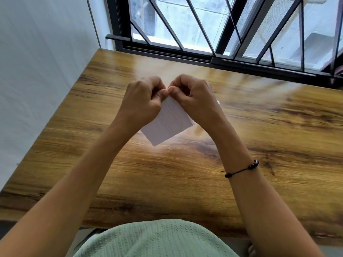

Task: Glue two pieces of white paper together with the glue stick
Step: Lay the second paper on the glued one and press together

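Note:
A white lined paper hangs tilted above the wooden table, one corner pointing down toward me. My left hand and my right hand both pinch its top corner, thumbs and forefingers almost touching each other. I cannot tell whether it is one sheet or two pressed together. A small pale object peeks out just beyond my right hand; too little shows to name it. No glue stick can be made out.
A window with black diagonal bars runs along the table's far edge. A white wall stands to the left. A beaded black bracelet circles my right wrist. My green garment fills the bottom.

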